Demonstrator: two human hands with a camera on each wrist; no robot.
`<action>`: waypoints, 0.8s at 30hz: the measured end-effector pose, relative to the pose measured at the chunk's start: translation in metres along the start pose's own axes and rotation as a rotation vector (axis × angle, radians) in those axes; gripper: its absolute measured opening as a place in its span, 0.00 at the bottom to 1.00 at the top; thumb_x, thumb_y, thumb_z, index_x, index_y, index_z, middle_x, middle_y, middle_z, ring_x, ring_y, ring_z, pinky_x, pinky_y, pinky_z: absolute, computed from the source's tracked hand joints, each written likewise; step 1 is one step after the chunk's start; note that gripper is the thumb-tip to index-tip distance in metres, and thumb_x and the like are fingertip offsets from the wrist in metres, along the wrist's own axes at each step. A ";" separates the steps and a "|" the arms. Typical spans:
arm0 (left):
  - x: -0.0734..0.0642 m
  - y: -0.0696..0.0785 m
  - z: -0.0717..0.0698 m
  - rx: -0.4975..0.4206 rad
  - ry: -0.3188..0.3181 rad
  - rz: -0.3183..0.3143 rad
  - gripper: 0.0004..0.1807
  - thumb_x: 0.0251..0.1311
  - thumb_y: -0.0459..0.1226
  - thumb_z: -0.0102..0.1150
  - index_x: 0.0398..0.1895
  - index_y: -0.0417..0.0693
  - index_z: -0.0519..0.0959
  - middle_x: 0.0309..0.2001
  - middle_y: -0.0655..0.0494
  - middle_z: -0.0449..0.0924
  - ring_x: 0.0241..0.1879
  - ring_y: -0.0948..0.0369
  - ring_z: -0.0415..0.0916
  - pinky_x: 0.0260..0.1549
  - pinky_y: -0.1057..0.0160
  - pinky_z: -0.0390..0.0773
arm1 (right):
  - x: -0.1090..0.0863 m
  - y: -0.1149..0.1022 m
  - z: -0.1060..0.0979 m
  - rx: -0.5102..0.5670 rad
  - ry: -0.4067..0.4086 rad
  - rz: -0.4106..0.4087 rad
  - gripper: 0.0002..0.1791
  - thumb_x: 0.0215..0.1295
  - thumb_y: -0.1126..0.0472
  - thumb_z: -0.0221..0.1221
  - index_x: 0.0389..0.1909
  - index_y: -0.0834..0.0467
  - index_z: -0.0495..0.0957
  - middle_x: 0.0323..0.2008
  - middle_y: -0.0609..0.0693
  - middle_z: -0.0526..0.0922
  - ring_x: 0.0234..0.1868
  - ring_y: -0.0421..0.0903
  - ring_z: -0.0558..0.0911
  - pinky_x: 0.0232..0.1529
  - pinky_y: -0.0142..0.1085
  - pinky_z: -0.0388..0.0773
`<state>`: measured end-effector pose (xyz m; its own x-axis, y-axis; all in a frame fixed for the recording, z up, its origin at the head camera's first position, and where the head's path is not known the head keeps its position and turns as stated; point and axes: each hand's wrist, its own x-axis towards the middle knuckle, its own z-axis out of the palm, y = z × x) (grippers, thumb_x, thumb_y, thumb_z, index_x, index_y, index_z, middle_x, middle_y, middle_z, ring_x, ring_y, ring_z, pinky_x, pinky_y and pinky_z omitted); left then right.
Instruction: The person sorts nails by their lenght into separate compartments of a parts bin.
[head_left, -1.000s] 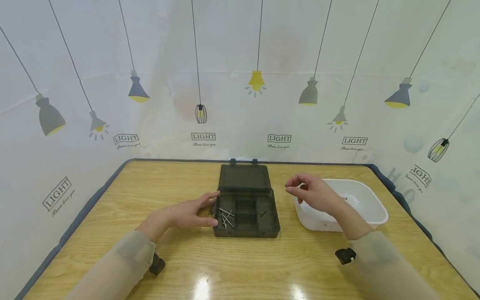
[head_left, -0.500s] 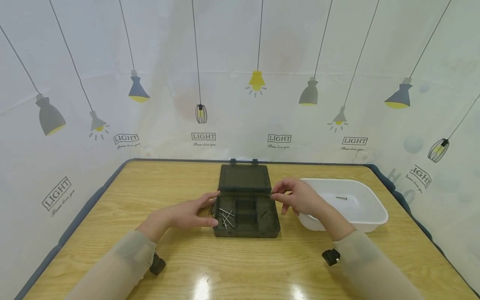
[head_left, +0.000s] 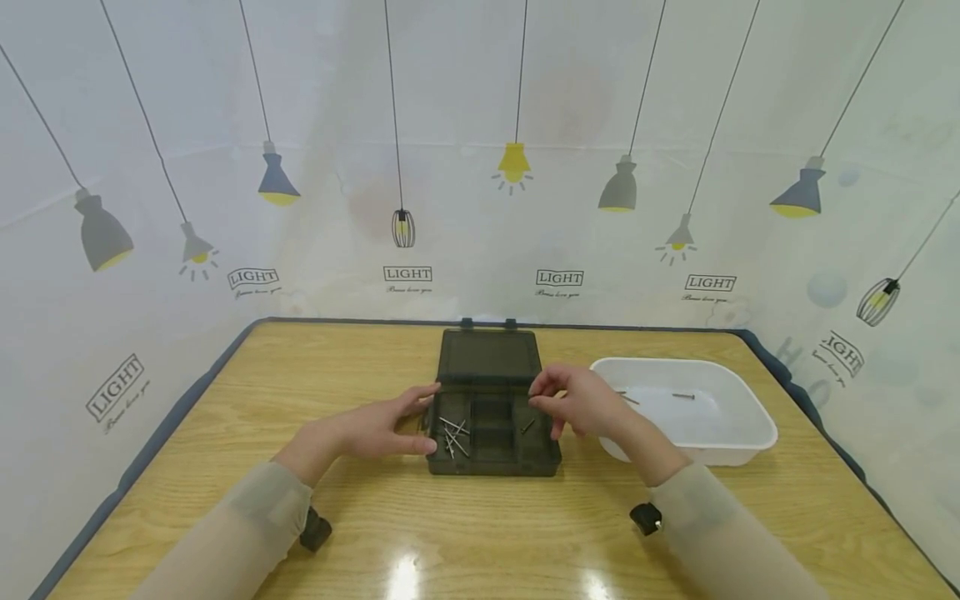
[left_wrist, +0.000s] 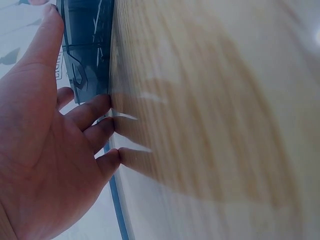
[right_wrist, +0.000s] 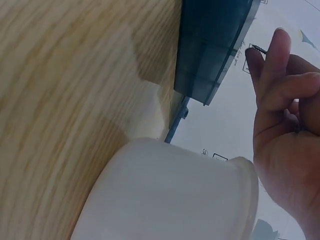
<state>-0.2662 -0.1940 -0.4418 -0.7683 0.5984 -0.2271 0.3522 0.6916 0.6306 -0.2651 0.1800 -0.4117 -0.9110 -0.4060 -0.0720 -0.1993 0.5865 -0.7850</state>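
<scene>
- Box (head_left: 495,467), dark, lid raised: mid-counter (head_left: 480,533), toward the far edge.
- Left hand (head_left: 371,429), fingers loose and apart at the box's left side: let it steady the box without pushing.
- Screw (right_wrist: 259,49), small, threaded: pinched between fingertips of your right hand (head_left: 576,404), seemingly over the box's right side.
- Right compartment (head_left: 537,446), one short screw (head_left: 528,426) inside: probably the matching bay; lower your fingertips below its rim, then release gently to avoid a bounce.
- White tray (head_left: 731,456), toward the counter's right edge, screws within: lift your wrist clear of its rim.
</scene>
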 end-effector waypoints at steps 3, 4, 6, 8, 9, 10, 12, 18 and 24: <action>0.000 0.000 0.000 0.003 0.002 0.000 0.57 0.72 0.65 0.65 0.93 0.65 0.42 0.90 0.49 0.53 0.88 0.42 0.51 0.85 0.33 0.52 | 0.002 0.000 0.003 -0.001 0.001 0.012 0.05 0.82 0.58 0.63 0.50 0.54 0.82 0.49 0.60 0.88 0.26 0.55 0.90 0.16 0.34 0.68; 0.000 0.000 0.000 0.003 0.002 0.002 0.57 0.72 0.65 0.65 0.93 0.65 0.42 0.90 0.49 0.53 0.88 0.42 0.52 0.85 0.33 0.52 | 0.002 0.000 0.004 -0.004 -0.001 0.011 0.05 0.82 0.59 0.63 0.51 0.55 0.82 0.49 0.60 0.88 0.25 0.53 0.89 0.16 0.34 0.68; 0.000 0.000 0.000 0.001 0.003 0.002 0.57 0.72 0.65 0.65 0.93 0.65 0.42 0.90 0.49 0.53 0.88 0.42 0.52 0.85 0.33 0.52 | 0.004 0.000 0.006 -0.014 0.001 0.013 0.05 0.82 0.59 0.63 0.50 0.55 0.82 0.48 0.60 0.88 0.23 0.48 0.88 0.16 0.33 0.68; 0.000 0.000 0.000 0.000 0.002 0.003 0.57 0.72 0.65 0.65 0.93 0.64 0.42 0.90 0.49 0.53 0.88 0.42 0.52 0.85 0.33 0.52 | 0.005 -0.001 0.008 -0.030 0.005 0.012 0.04 0.81 0.60 0.63 0.50 0.56 0.82 0.47 0.60 0.88 0.21 0.45 0.87 0.16 0.33 0.69; 0.000 0.000 0.000 -0.001 0.001 0.004 0.57 0.72 0.65 0.65 0.93 0.64 0.42 0.90 0.49 0.53 0.88 0.42 0.52 0.85 0.34 0.52 | 0.005 -0.001 0.009 -0.035 0.007 0.008 0.04 0.81 0.61 0.63 0.50 0.57 0.82 0.47 0.60 0.88 0.21 0.44 0.87 0.16 0.33 0.70; 0.000 -0.001 0.000 -0.002 0.001 0.005 0.57 0.72 0.65 0.65 0.93 0.64 0.42 0.90 0.48 0.53 0.88 0.42 0.52 0.85 0.34 0.52 | 0.006 -0.001 0.010 -0.041 0.007 0.004 0.04 0.81 0.61 0.63 0.50 0.57 0.82 0.46 0.60 0.88 0.20 0.43 0.86 0.16 0.32 0.70; 0.000 -0.001 0.000 -0.002 0.001 0.007 0.57 0.72 0.65 0.65 0.93 0.64 0.42 0.90 0.48 0.53 0.88 0.42 0.52 0.85 0.34 0.52 | 0.007 -0.001 0.012 -0.049 0.012 -0.001 0.04 0.80 0.63 0.63 0.49 0.58 0.82 0.45 0.60 0.88 0.20 0.42 0.86 0.16 0.33 0.71; 0.001 -0.002 0.000 -0.009 -0.001 0.014 0.57 0.72 0.64 0.65 0.93 0.64 0.42 0.90 0.48 0.53 0.88 0.43 0.52 0.85 0.34 0.52 | 0.007 -0.001 0.013 -0.065 0.019 0.002 0.05 0.81 0.63 0.63 0.51 0.60 0.82 0.44 0.59 0.88 0.19 0.43 0.86 0.16 0.33 0.73; 0.001 -0.002 0.000 -0.013 -0.007 0.016 0.57 0.72 0.64 0.65 0.93 0.64 0.42 0.90 0.49 0.53 0.88 0.43 0.52 0.85 0.34 0.53 | 0.003 -0.002 0.008 -0.074 0.044 0.025 0.09 0.81 0.59 0.63 0.55 0.58 0.82 0.45 0.55 0.89 0.23 0.48 0.88 0.17 0.35 0.75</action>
<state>-0.2677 -0.1949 -0.4436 -0.7592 0.6118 -0.2221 0.3571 0.6769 0.6437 -0.2647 0.1719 -0.4159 -0.9306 -0.3605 -0.0626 -0.2013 0.6472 -0.7353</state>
